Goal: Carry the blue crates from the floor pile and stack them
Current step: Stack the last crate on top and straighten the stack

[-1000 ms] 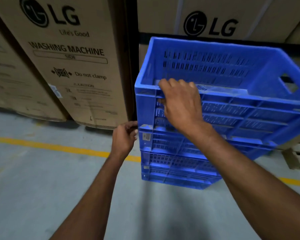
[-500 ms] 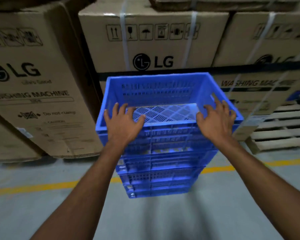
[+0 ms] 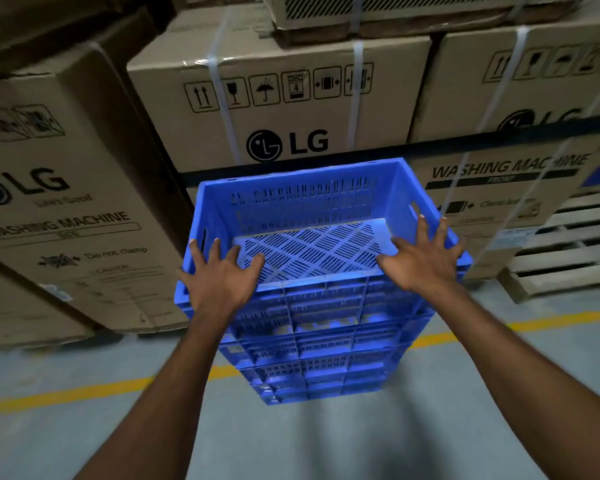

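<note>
my left hand [image 3: 219, 278] lies flat on the near left corner of the top crate [image 3: 302, 202]. fingers spread and straight, pinching nothing.

top crate sits on the stack of blue crates [image 3: 312, 372]. the stack stands on the floor [image 3: 84, 445] in front of the lg cartons [image 3: 284, 109], with the yellow line [image 3: 66, 396] running past its foot. it looks seated square and level with the ones under it.

handling, my judgement: moulded plastic with slotted walls and a ribbed outside, so stiff and light for its bulk. not fragile. the rim is smooth, so a flat palm could slide on it. the better hold is the hand slots in the two end walls, one per hand. left slot [image 3: 203, 237] is just beyond my left fingertips.

contents: top crate holds nothing. its slotted bottom [image 3: 312, 247] shows bare from wall to wall. the insides of the lower crates are hidden, can't tell.

my right hand [image 3: 425, 258] rests on the near right corner of the same rim. fingers fanned out and straight, thumb pointing inward over the crate, gripping nothing. right slot [image 3: 413, 206] is just past those fingertips.

further right, a wooden pallet [image 3: 561, 251] leans or lies near the stack, not touching it.
</note>
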A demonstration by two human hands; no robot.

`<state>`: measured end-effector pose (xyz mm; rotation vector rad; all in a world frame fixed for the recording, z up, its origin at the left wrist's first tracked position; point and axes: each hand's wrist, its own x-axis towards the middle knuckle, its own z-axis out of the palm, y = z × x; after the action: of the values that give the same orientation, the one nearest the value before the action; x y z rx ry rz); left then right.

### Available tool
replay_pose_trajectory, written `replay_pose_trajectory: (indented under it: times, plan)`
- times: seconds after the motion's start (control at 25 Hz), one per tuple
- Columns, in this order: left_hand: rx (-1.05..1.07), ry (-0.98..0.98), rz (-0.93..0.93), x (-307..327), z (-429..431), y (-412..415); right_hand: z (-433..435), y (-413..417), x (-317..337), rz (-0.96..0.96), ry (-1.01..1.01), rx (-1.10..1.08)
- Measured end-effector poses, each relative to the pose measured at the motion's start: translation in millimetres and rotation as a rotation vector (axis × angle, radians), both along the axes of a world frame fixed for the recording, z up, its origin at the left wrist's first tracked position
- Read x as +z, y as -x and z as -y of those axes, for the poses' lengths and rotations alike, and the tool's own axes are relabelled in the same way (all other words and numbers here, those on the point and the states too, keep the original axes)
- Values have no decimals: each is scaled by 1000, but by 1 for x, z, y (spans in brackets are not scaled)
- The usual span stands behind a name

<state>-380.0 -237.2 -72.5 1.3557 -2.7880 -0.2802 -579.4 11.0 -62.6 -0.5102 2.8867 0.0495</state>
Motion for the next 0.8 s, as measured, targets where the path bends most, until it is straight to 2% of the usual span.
replay_pose_trajectory:
  times: [0.2,0.28,0.36,0.44,0.56,0.64,0.8]
  plan:
    - [5,-15,-10,-1,3,-1,6,-5,5,23,-47,-55]
    - [2,42,-91,1,11,-7,8,-10,5,-10,-15,-20]
    - [-18,110,-170,5,32,-6,33,-8,6,-54,104,179]
    - [-25,114,-169,6,54,2,87,-1,3,42,148,435]
    - [-61,116,-67,-9,67,10,166,0,-37,287,-92,650]
    - [-50,60,-137,-15,75,13,196,11,-76,444,-268,686]
    - [-17,2,-231,-17,79,12,203,28,-119,489,-470,736]
